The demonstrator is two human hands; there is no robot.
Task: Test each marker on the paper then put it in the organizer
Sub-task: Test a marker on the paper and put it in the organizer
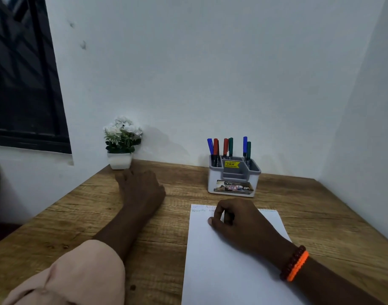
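Observation:
A white sheet of paper [221, 265] lies on the wooden desk, with faint zigzag scribbles [199, 209] along its top edge. My right hand [239, 223] rests on the upper part of the sheet with its fingers curled toward the thumb. The hollow between them is dark and no marker shows there. Behind the paper stands the grey-and-white organizer [233, 179], holding several capped markers [229, 148] in blue, red and green, all upright. My left hand [142, 188] lies on the desk to the left with relaxed fingers, holding nothing.
A small white pot of white flowers [121, 146] stands at the back left corner, just beyond my left hand. White walls close the desk [320, 212] at the back and right. A dark window [21, 84] is at far left.

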